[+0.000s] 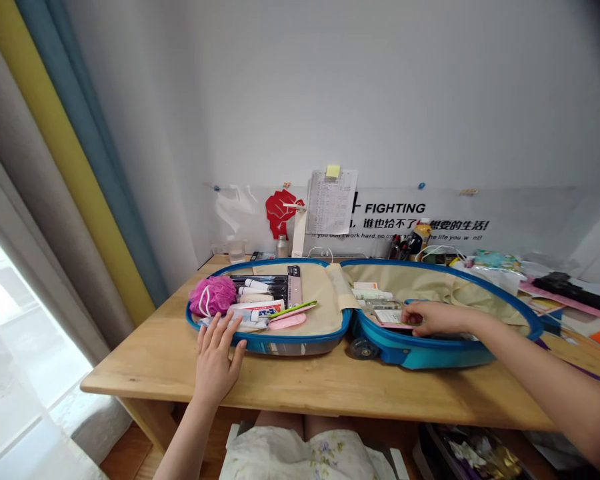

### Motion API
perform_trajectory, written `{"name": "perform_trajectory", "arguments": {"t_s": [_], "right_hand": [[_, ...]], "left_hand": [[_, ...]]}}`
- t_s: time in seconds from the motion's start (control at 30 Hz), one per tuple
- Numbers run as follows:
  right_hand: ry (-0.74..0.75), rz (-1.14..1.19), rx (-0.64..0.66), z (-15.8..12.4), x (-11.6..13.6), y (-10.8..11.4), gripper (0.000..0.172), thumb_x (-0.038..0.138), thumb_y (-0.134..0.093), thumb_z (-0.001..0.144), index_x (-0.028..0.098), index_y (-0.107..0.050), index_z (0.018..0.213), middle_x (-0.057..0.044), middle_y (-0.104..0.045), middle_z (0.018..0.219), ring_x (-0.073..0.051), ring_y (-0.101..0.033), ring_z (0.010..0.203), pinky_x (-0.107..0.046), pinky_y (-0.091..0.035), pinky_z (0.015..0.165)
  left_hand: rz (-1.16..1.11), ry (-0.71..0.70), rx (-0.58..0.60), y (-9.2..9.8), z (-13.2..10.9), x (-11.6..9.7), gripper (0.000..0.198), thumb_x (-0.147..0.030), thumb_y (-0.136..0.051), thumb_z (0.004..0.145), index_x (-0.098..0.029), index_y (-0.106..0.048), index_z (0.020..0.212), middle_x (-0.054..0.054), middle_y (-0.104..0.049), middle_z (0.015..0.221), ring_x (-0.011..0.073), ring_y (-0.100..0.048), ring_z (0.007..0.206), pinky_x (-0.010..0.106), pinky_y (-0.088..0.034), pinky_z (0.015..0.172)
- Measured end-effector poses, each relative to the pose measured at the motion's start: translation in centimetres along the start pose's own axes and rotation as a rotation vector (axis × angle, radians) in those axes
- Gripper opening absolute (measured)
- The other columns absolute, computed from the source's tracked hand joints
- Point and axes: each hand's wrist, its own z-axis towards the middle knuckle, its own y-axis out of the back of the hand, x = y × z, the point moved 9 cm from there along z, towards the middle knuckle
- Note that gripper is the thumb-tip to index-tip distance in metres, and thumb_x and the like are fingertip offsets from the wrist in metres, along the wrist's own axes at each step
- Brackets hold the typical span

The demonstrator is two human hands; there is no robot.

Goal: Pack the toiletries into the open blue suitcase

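Small pink-edged card [391,320] tucked into the right shell of an open blue suitcase [433,345], right beneath the right grip [433,319], fingers curled over it, hold unclear. Left grip [216,363] open, fingers spread against the near rim, just beside a toothpaste tube [257,311]; wooden counter [300,387] underneath.

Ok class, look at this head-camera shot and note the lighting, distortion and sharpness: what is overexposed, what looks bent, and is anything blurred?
In the head view, the window is blown out white, the wide lens bows the table edge, the top right corner falls dark, and the left hand and right hand show little motion blur.
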Motion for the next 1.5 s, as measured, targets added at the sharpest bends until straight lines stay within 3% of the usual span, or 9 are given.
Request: {"name": "perform_trajectory", "arguments": {"t_s": [0.13,0.3,0.47,0.53,0.63,0.8,0.93,1.3,1.5], "right_hand": [[0.013,-0.002,0.039,-0.3,0.3,-0.5,0.019,0.038,-0.062,0.066,0.023,-0.065,0.078,-0.009,-0.067,0.081,-0.026,-0.063,0.077,-0.036,-0.046,0.067],[-0.012,0.028,-0.023,-0.4,-0.1,0.4,0.031,0.053,-0.051,0.075,0.022,-0.056,0.078,-0.005,-0.065,0.073,-0.022,-0.061,0.067,-0.034,-0.047,0.065],[-0.058,0.137,-0.234,-0.3,0.7,3.7,0.045,0.055,-0.04,0.082,0.02,-0.058,0.105,-0.007,-0.067,0.085,-0.018,-0.059,0.066,-0.03,-0.047,0.062],[0.016,0.155,-0.344,-0.1,3.3,5.2,0.049,0.052,-0.036,0.086,0.021,-0.058,0.117,-0.008,-0.067,0.096,-0.019,-0.061,0.075,-0.03,-0.048,0.067],[0.244,0.088,-0.39,0.6,9.8,5.3,0.045,0.04,-0.036,0.089,0.023,-0.061,0.122,-0.009,-0.066,0.108,-0.021,-0.061,0.092,-0.034,-0.049,0.081],[0.588,-0.032,-0.284,2.9,20.5,1.7,0.038,0.022,-0.041,0.088,0.022,-0.069,0.114,-0.009,-0.066,0.109,-0.02,-0.061,0.101,-0.034,-0.046,0.093],[0.661,-0.115,-0.225,5.1,24.3,-1.0,0.036,0.016,-0.044,0.086,0.021,-0.072,0.109,-0.008,-0.069,0.105,-0.019,-0.063,0.095,-0.031,-0.048,0.088],[0.656,-0.204,-0.106,6.9,24.8,-4.4,0.038,0.013,-0.043,0.088,0.019,-0.072,0.112,-0.009,-0.069,0.107,-0.021,-0.061,0.1,-0.032,-0.047,0.09],[0.641,-0.169,-0.123,5.6,24.8,-2.9,0.036,0.022,-0.044,0.09,0.018,-0.069,0.117,-0.01,-0.064,0.12,-0.025,-0.057,0.112,-0.037,-0.043,0.1]], "left_hand": [[-0.003,0.005,0.003,0.0,0.0,0.0,0.048,-0.032,-0.043,0.093,-0.027,-0.045,0.141,0.007,-0.054,0.14,0.0276,-0.037,0.137,0.049,-0.019,0.116],[0.004,0.006,0.014,-0.2,0.0,0.1,0.048,-0.032,-0.044,0.093,-0.026,-0.045,0.141,0.007,-0.053,0.14,0.0273,-0.036,0.138,0.049,-0.019,0.116],[0.001,0.001,0.003,-0.1,0.0,0.2,0.046,-0.032,-0.043,0.093,-0.026,-0.047,0.139,0.008,-0.053,0.14,0.0276,-0.037,0.137,0.049,-0.02,0.116],[0.003,-0.001,-0.002,-0.1,0.0,0.1,0.046,-0.032,-0.043,0.093,-0.026,-0.047,0.139,0.007,-0.054,0.139,0.0275,-0.038,0.137,0.048,-0.019,0.116],[0.005,-0.011,-0.011,0.0,0.0,0.0,0.045,-0.032,-0.044,0.093,-0.026,-0.047,0.138,0.007,-0.055,0.139,0.0274,-0.038,0.137,0.048,-0.019,0.116],[0.01,-0.015,-0.005,0.0,0.0,0.0,0.043,-0.031,-0.043,0.094,-0.024,-0.049,0.136,0.008,-0.054,0.139,0.0271,-0.037,0.137,0.048,-0.019,0.116],[0.009,-0.013,-0.007,0.0,0.0,0.0,0.044,-0.032,-0.043,0.094,-0.024,-0.049,0.137,0.009,-0.055,0.139,0.0272,-0.037,0.137,0.048,-0.019,0.116],[0.003,-0.027,-0.027,0.1,0.1,-0.1,0.045,-0.032,-0.043,0.094,-0.025,-0.047,0.138,0.008,-0.056,0.137,0.0275,-0.039,0.136,0.048,-0.02,0.116],[0.006,-0.035,-0.026,0.1,0.1,-0.1,0.045,-0.031,-0.044,0.094,-0.025,-0.047,0.138,0.008,-0.056,0.137,0.0273,-0.039,0.136,0.047,-0.02,0.116]]}}
